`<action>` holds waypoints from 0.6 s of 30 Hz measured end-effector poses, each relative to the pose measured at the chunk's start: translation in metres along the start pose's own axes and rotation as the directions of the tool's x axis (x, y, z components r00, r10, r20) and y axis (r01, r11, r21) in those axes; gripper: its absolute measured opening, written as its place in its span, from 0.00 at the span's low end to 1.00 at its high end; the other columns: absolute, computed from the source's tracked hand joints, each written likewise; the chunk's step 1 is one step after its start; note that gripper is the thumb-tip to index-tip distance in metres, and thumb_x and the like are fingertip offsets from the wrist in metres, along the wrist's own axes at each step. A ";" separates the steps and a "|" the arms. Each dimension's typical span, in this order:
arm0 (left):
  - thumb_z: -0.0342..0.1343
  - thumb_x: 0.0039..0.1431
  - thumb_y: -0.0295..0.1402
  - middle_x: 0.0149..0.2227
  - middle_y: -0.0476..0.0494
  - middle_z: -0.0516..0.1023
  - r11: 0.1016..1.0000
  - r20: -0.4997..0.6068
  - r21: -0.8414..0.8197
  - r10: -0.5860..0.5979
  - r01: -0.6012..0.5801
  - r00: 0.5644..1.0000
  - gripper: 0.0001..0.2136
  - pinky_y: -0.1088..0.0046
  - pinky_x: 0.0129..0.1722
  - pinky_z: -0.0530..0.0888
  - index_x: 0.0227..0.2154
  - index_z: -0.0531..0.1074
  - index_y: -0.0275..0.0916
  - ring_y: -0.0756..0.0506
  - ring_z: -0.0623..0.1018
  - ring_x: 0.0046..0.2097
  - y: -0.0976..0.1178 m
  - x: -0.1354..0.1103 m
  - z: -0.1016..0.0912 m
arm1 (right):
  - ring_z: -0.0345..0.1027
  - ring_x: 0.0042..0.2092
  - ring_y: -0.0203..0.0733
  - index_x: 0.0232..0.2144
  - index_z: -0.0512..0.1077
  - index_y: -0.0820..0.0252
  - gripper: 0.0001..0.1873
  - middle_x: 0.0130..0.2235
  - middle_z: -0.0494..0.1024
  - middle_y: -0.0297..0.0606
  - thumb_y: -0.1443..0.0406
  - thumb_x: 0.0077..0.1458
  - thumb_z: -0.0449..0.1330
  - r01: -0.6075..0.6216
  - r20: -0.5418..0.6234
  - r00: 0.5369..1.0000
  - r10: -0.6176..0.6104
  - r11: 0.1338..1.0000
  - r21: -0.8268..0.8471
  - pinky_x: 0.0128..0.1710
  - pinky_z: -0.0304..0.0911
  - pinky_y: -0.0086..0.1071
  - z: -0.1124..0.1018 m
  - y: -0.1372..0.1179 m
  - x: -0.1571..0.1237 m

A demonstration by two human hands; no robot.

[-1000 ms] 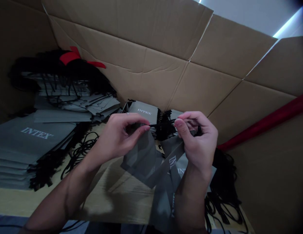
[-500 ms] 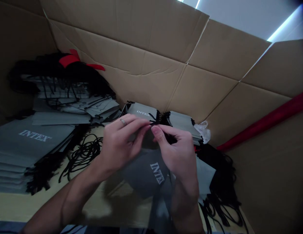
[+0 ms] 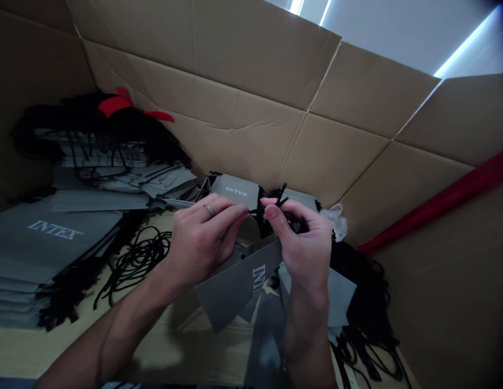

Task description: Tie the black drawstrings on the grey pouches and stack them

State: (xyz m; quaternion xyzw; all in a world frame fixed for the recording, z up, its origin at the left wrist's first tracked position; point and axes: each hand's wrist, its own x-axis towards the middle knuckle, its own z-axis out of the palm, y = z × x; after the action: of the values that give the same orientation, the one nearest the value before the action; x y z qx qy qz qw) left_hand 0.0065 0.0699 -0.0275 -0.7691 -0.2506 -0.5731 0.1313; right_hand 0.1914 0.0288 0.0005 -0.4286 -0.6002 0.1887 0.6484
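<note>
A black cord [image 3: 253, 212] stretches between my two hands in the middle of the head view. My left hand [image 3: 200, 232], with a ring on one finger, pinches one part of it. Thumb and forefinger of my right hand [image 3: 306, 237] are closed on another part, and loose cord ends stick up above them. Just below hangs a tilted, flat grey piece [image 3: 230, 289] printed with INTEX, partly hidden by my right hand. It looks like a paper bag; where the cord joins it is hidden.
Stacks of grey INTEX pieces [image 3: 73, 221] with black cords fill the left. Loose black cords [image 3: 143, 256] lie on the pale table [image 3: 154, 346]. Two smaller stacks stand against the cardboard wall [image 3: 251, 92]. More cords [image 3: 364, 302] and clear plastic [image 3: 335, 221] are at right.
My right hand has drawn slightly away from my left, leaving cord showing between them. The hanging grey piece has swung and tilted.
</note>
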 end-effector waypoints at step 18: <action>0.64 0.76 0.28 0.40 0.46 0.88 0.916 0.217 -0.314 -0.188 0.251 0.958 0.04 0.73 0.39 0.77 0.47 0.84 0.40 0.49 0.84 0.38 0.003 0.007 -0.009 | 0.85 0.39 0.46 0.35 0.87 0.54 0.15 0.40 0.92 0.39 0.51 0.65 0.75 0.092 -0.134 0.986 -0.100 0.993 -0.071 0.40 0.81 0.38 -0.005 0.008 0.004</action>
State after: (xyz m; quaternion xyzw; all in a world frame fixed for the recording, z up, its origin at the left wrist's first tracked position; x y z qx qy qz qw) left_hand 0.0026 0.0645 -0.0176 -0.7964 -0.2442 -0.5457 -0.0916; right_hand 0.1992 0.0343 -0.0025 -0.4318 -0.5800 0.1078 0.6823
